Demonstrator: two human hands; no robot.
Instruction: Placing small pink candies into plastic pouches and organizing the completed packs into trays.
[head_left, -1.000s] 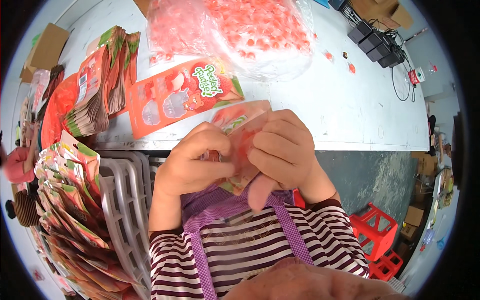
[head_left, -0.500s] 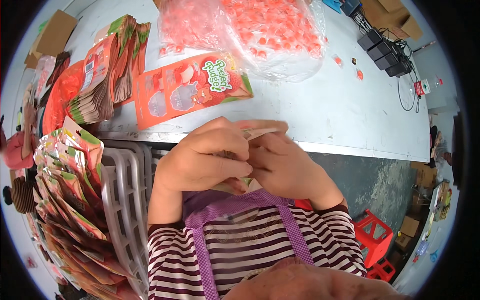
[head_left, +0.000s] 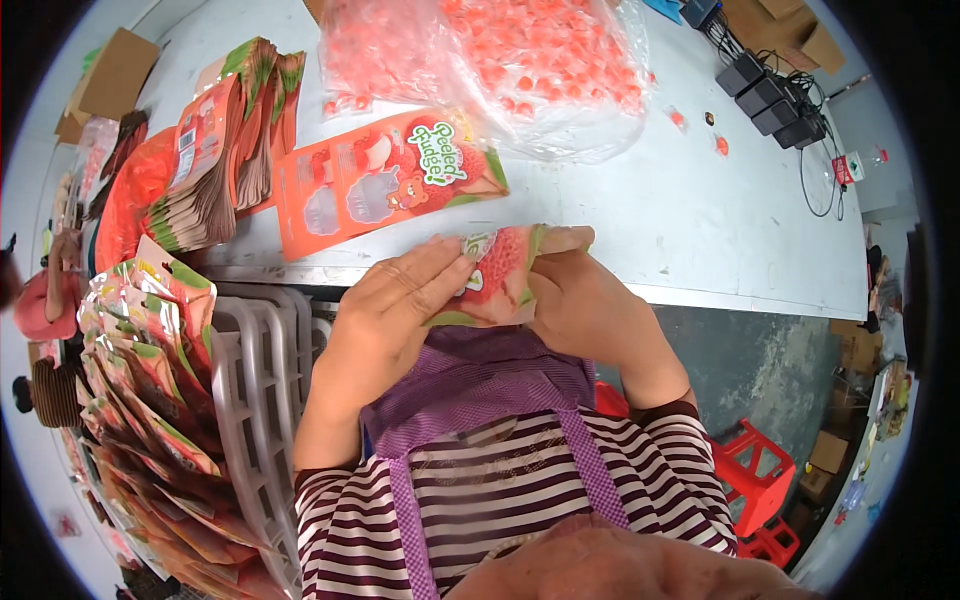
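A pink and green candy pouch (head_left: 503, 272) with a fruit picture is between my two hands, just off the table's front edge. My left hand (head_left: 395, 300) lies over its left part, fingers across the printed front, thumb side low. My right hand (head_left: 590, 305) holds the right end; its fingers are hidden behind or inside the pouch, I cannot tell which. On the table beyond lies a flat pouch (head_left: 385, 188) of the same print. Clear plastic bags of wrapped pink candies (head_left: 545, 75) rest behind it.
Bundles of flat pouches (head_left: 195, 205) are stacked on the table (head_left: 700, 235) at left. A grey crate (head_left: 250, 400) of filled pouches (head_left: 150, 400) stands at my left. Black adapters with cables (head_left: 770, 105) sit far right; a red stool (head_left: 750, 475) is below. Another person (head_left: 45, 300) is at far left.
The pouch has turned so its printed front now shows. My left hand has gone from curled fingers to lying flatter across it; both hands stay near the table's edge.
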